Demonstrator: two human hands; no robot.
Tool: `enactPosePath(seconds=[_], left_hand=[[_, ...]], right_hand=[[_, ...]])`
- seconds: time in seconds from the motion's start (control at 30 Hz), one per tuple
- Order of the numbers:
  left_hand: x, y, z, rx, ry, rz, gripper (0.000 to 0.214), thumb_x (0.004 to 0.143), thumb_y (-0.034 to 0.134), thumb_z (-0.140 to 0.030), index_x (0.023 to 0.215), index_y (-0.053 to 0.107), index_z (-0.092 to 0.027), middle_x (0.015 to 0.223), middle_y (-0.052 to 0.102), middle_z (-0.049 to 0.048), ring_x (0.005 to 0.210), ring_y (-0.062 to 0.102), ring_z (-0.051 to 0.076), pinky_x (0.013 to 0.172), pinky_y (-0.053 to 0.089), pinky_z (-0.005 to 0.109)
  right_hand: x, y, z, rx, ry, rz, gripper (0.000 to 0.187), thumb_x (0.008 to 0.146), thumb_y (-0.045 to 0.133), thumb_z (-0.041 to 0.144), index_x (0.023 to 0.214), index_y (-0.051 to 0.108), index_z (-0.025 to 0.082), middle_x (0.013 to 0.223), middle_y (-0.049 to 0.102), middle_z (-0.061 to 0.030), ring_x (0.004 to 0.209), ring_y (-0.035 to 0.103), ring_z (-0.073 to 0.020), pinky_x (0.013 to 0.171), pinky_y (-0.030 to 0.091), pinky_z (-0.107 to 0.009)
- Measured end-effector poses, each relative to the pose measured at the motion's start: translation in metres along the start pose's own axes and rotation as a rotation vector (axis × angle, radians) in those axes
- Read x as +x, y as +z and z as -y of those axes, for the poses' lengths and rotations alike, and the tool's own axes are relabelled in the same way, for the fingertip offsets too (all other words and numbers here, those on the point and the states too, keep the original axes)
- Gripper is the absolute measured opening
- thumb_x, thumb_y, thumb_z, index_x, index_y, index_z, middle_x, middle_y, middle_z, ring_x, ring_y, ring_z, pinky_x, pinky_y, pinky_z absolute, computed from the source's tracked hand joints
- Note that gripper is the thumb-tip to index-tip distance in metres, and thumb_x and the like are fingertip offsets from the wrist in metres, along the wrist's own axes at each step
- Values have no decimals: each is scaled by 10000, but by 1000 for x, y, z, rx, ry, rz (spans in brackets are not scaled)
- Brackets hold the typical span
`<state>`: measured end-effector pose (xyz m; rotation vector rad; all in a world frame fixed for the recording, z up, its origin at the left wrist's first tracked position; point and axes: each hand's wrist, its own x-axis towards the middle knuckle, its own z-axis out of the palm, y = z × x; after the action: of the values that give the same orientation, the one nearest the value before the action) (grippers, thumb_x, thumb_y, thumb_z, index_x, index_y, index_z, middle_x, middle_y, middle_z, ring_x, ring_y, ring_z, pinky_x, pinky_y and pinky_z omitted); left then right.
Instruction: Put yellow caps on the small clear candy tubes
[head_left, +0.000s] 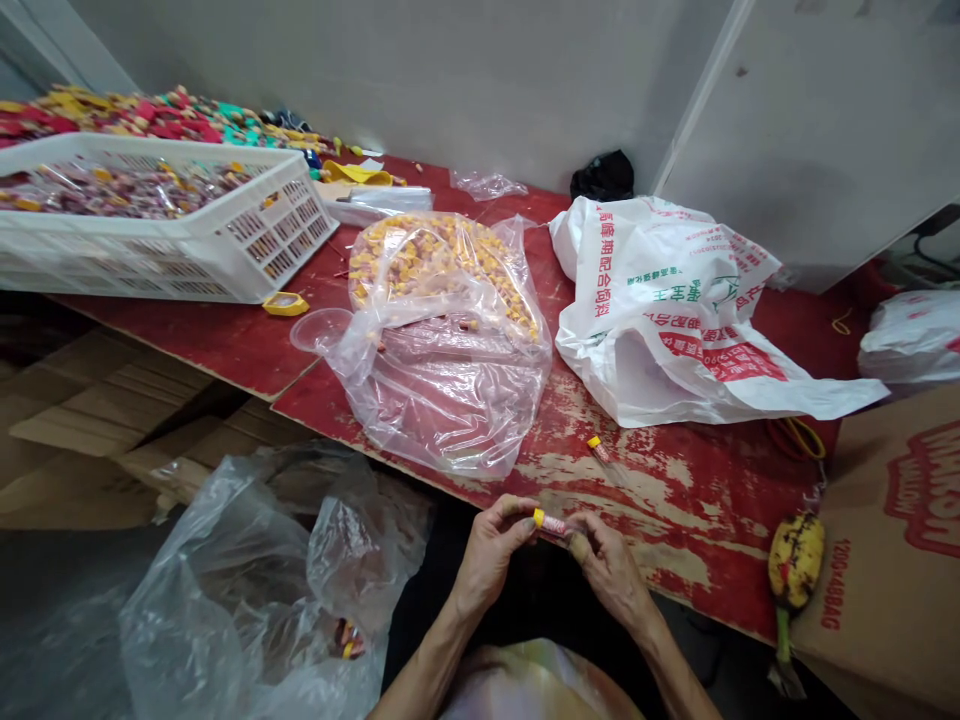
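Pinching one small tube (553,524) just in front of the table (675,480), the left hand (489,552) grips its yellow end, the right hand (604,562) its other end. Many seem left in the clear bag (457,395); the full white basket (135,262) looks done.

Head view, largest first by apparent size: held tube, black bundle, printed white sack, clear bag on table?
1. Printed white sack and clear bag: too alike to rank.
2. Black bundle.
3. Held tube, partly covered.

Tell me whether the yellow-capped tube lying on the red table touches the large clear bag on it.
Apart. The head view shows bare, worn tabletop between the clear bag's right edge and the tube's yellow cap.
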<state>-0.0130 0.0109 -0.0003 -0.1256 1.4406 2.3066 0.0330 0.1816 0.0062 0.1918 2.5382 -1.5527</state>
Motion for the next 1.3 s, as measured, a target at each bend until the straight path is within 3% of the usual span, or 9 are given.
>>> enactPosePath(seconds=[0.1,0.17,0.33,0.7,0.8,0.9,1.07,1.23,1.3], left_hand=[[0,0,0,-15,-7,-6,188,678,753,-240,842,703,-163,751,619,-6,649,538,95,630,437,206],[0,1,0,-14,-15,9,193,682,752,-244,848,699,-161,738,619,-6,633,535,93,623,434,206],[-1,0,2,8,-9,23,210,680,759,-250,860,697,-163,770,625,1,665,541,99,640,440,208],[-7,5,0,62,-4,20,208,697,734,-261,867,687,-152,734,627,-3,633,528,91,608,432,199],[-11,7,-3,68,17,-8,209,717,715,-273,879,668,-150,719,630,-3,617,538,94,590,434,201],[-16,11,-5,20,21,-18,234,721,715,-297,885,646,-145,731,642,6,602,558,101,578,448,214],[-27,20,-8,-39,26,31,263,672,753,-294,850,646,-133,689,629,6,561,559,105,557,456,228],[-41,23,-9,-31,40,51,237,621,770,-243,792,671,-111,614,607,4,546,518,92,531,412,202],[-46,23,-7,-31,50,65,229,624,765,-241,787,675,-108,625,614,13,556,511,93,538,409,204]], right_hand=[[-2,-2,5,-2,-62,-47,307,816,525,402,1039,543,192,936,605,-46,798,550,-176,684,407,-259],[-1,-3,5,0,-57,-38,272,849,474,432,932,562,188,801,592,-24,694,530,-159,614,382,-251],[0,-3,-5,38,36,-28,492,876,296,604,627,429,201,531,327,48,476,319,-109,468,232,-255],[-5,1,-3,51,106,-38,571,884,235,625,585,454,191,508,343,34,466,323,-111,449,233,-256],[-11,-1,0,38,46,-34,431,872,390,559,848,582,173,663,536,0,579,466,-140,525,342,-250],[-19,-4,0,26,-20,-43,393,845,498,487,1109,528,197,937,615,-40,771,548,-173,675,413,-271],[-31,-4,-6,60,-46,-39,388,858,458,532,1011,564,192,849,624,-37,737,557,-182,628,412,-267],[-41,-1,-21,9,-65,-117,515,876,346,597,607,517,194,507,438,19,482,415,-134,474,318,-253],[-45,0,-24,13,-52,-126,521,879,328,598,607,518,196,495,457,14,466,433,-137,459,338,-250]])
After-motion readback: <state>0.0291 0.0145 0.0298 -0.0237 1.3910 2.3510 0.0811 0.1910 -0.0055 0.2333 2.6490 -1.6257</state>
